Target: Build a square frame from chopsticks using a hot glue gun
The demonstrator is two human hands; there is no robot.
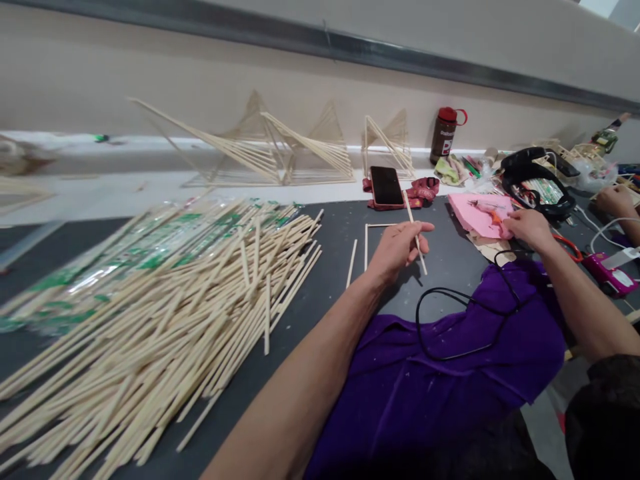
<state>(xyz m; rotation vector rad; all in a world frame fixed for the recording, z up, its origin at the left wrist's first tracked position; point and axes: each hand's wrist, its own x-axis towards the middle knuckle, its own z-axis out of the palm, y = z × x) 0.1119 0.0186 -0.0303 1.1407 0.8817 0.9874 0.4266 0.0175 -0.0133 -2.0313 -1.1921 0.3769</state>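
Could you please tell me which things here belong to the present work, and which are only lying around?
Likely in use:
stick in the left hand
loose stick pile
sticks laid in a corner
pink sheet by the right hand

Probably just lying about:
phone
red strap
red-capped bottle

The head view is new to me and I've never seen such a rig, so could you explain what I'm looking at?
There is no machine here, just a person's bare hands. The single picture comes from a camera worn on that person's head, looking forward and down. The left hand holds a thin stick. The right hand is at a pink sheet, its fingers close to a small orange item; whether it grips anything, I can't tell. On the dark table lie a pile of loose sticks and clear packets with green print. Another person's hand shows at far right.
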